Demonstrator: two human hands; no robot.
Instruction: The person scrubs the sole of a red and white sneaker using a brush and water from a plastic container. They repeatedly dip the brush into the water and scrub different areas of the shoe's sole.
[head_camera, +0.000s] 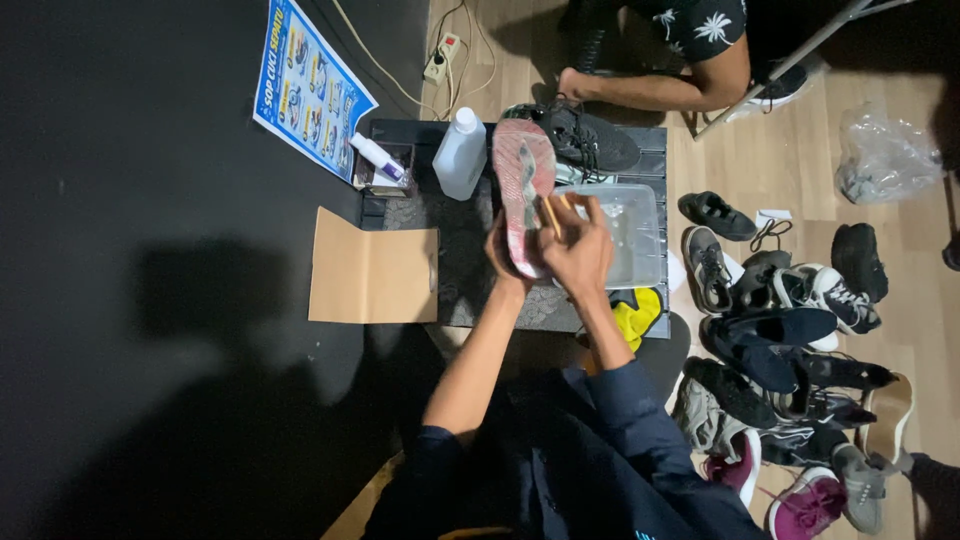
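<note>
Presently the shoe (522, 190) is held sole-up over a dark mat (455, 265) on the floor, its pinkish, worn outsole facing the camera, toe toward 12 o'clock. The left hand (503, 258) grips the heel end from below and behind, fingers curled around it; only its edge shows, so the exact grip is partly hidden. The right hand (575, 245) sits just at 3 o'clock of the shoe's heel half, fingers pressed together around a brush with a light wooden handle (551, 212), whose working end meets the sole. A clear plastic tub (630, 235) lies touching or just behind the right hand at 3 o'clock; whether it holds liquid cannot be told. A white bottle (461, 155) stands near the shoe's toe at 10 o'clock, and a black sneaker (590, 138) lies at 1 o'clock. Risks, as judged: the shoe is supported at one end only, so firm pressure near the toe could twist it out of the left hand; a hard stroke toward 3 o'clock could carry the right hand into the tub and tip it; a stroke toward 12 could knock the bottle. Splatter off the bristles could reach the cardboard sheet (372, 268) at 9 o'clock or the pile of shoes (780, 340) at 4 o'clock. Another person's arm (650, 92) rests at 12 o'clock, well apart.
</note>
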